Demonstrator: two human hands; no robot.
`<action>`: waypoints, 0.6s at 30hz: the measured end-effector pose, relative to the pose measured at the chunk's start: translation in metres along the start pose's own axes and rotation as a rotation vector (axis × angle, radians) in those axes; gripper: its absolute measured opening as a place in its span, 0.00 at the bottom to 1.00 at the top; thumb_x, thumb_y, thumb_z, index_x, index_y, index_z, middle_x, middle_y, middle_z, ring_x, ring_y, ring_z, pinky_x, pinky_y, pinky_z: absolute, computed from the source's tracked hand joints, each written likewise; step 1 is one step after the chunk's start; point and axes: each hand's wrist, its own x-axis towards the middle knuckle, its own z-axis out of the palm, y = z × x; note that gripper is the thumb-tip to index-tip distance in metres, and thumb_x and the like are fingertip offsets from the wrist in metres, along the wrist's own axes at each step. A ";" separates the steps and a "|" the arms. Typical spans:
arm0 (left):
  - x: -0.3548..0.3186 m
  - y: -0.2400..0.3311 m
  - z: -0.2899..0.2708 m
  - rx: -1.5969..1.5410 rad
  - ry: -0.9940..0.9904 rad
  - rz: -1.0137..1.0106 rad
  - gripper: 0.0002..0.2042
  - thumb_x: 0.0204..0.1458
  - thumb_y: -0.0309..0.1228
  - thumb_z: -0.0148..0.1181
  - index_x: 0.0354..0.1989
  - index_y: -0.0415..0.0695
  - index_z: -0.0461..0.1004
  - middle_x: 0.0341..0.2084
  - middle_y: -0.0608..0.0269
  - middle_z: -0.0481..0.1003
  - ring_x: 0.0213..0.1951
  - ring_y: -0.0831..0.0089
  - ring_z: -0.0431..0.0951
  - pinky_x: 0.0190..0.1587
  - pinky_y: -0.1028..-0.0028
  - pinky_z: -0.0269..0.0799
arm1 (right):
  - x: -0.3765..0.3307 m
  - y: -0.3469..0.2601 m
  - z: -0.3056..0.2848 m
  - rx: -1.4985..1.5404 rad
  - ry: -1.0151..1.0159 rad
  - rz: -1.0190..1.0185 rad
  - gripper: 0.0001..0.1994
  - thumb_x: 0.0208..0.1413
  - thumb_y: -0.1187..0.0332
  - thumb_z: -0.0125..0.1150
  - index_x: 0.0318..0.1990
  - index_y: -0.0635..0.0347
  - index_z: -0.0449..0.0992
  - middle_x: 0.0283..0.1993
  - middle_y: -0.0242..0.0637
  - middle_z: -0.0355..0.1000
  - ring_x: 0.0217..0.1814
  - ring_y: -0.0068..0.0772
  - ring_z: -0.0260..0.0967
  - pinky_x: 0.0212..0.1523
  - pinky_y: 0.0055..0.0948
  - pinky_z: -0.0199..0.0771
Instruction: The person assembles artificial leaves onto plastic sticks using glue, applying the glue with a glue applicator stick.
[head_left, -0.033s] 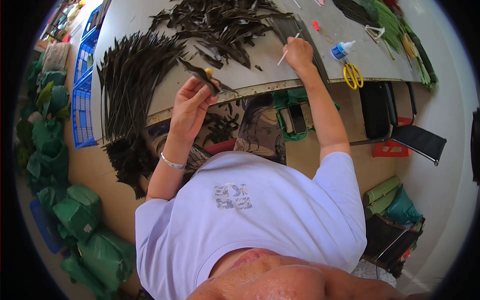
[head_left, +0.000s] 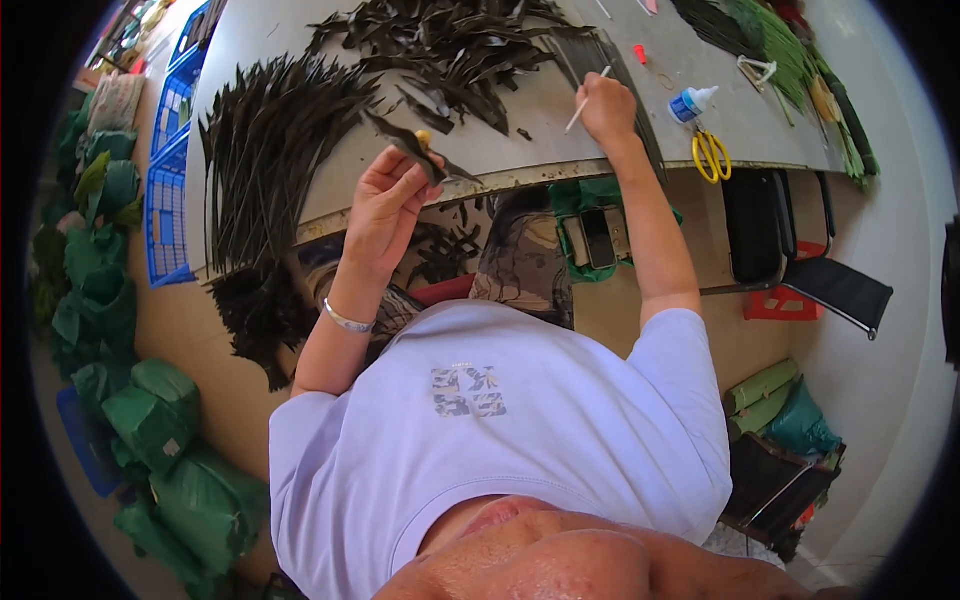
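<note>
My left hand (head_left: 392,203) is closed on a dark leaf-like strip (head_left: 408,143), pinched between thumb and fingers above the table's front edge. A small yellow piece (head_left: 424,137) shows at the fingertips; I cannot tell what it is. My right hand (head_left: 606,112) is closed round a thin white stick (head_left: 588,102), beside a bundle of thin dark stems (head_left: 583,58). Left of my left hand lies a fan of long-stemmed dark leaves (head_left: 280,150). Farther back, loose dark leaf pieces (head_left: 440,45) are heaped on the table.
The grey table (head_left: 520,150) also bears a blue-and-white glue bottle (head_left: 690,103), yellow-handled scissors (head_left: 712,157), a red cap (head_left: 641,54) and green stems (head_left: 775,50). Blue crates (head_left: 168,215) and green bundles (head_left: 150,405) stand left. A black chair (head_left: 755,220) is at right.
The whole view has shifted slightly, so the table things sit a little farther right. Both hands keep their grips.
</note>
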 end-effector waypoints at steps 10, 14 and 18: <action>0.002 -0.010 -0.013 -0.109 -0.008 0.075 0.09 0.51 0.21 0.57 0.41 0.39 0.73 0.36 0.57 0.77 0.42 0.70 0.76 0.46 0.71 0.73 | -0.108 -0.111 -0.124 1.053 0.050 -0.199 0.02 0.49 0.77 0.62 0.30 0.63 0.76 0.19 0.33 0.69 0.15 0.18 0.61 0.17 0.19 0.58; 0.001 -0.013 -0.010 -0.138 -0.030 0.071 0.11 0.51 0.22 0.58 0.43 0.38 0.73 0.36 0.58 0.77 0.40 0.71 0.76 0.45 0.73 0.73 | -0.123 -0.114 -0.123 1.074 -0.019 -0.236 0.04 0.45 0.79 0.63 0.29 0.63 0.75 0.20 0.36 0.69 0.15 0.24 0.62 0.16 0.20 0.59; -0.002 -0.012 -0.009 -0.075 -0.062 0.081 0.12 0.50 0.22 0.58 0.45 0.37 0.73 0.36 0.58 0.77 0.40 0.72 0.76 0.45 0.74 0.72 | -0.127 -0.115 -0.119 1.014 -0.072 -0.272 0.04 0.45 0.80 0.63 0.29 0.63 0.75 0.20 0.35 0.69 0.15 0.24 0.61 0.17 0.21 0.59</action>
